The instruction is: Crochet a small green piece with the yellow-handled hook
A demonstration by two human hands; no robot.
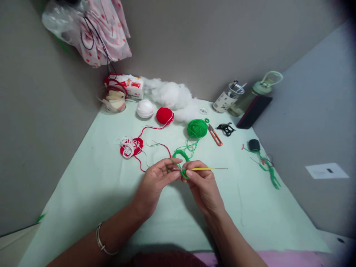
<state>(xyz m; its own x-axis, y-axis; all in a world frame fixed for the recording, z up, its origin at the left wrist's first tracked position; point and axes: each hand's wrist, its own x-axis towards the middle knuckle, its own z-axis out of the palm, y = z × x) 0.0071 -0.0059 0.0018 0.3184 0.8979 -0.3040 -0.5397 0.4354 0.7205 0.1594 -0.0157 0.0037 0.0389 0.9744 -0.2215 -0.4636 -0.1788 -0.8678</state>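
Observation:
My right hand (pixel 204 185) grips a crochet hook (pixel 202 169) with a yellow handle and thin metal ends, held about level. My left hand (pixel 157 180) pinches a ring-shaped piece of green crochet (pixel 178 152) near the hook's tip, with green yarn over its fingers. The two hands nearly meet above the table, and the fingers hide the lower part of the ring. Loose green strands run from the ring up to a green yarn ball (pixel 197 128) behind it.
Behind my hands lie a red yarn ball (pixel 165 116), a white yarn ball (pixel 145 109), white stuffing (pixel 171 94) and orange thread snips (pixel 215 134). A red-and-white yarn bundle (pixel 130 147) lies left. A bottle (pixel 263 89) and phone (pixel 254 111) stand back right.

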